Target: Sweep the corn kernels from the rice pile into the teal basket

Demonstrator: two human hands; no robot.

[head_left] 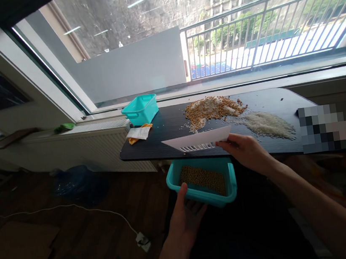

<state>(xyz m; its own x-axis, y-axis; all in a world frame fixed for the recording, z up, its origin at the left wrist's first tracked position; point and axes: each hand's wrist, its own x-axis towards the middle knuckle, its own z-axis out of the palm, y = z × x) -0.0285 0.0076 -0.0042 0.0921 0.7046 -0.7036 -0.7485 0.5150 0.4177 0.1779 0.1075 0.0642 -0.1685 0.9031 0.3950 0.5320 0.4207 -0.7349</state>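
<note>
Before the table [168, 119], the left hand [184, 217] grips a tub [225, 201] already holding beans [201, 179]; the right hand [248, 150] pinches a card [198, 138]. On the table, 1 mixed pile [210, 108] remains.

So on my feed I've got an open rectangular teal tub [214, 199] at 6 o'clock from a thin white slotted sheet [204, 137]. Small tan-brown beans [203, 178] cover much of the tub's floor, with a bare strip toward 7 o'clock. The sheet's up off any surface, long side running roughly 9 to 3, seen nearly edge-on, slots lined up along its near edge (can't tell from my angle if it touches the tub's rim). Left end tapers to a point.
</note>
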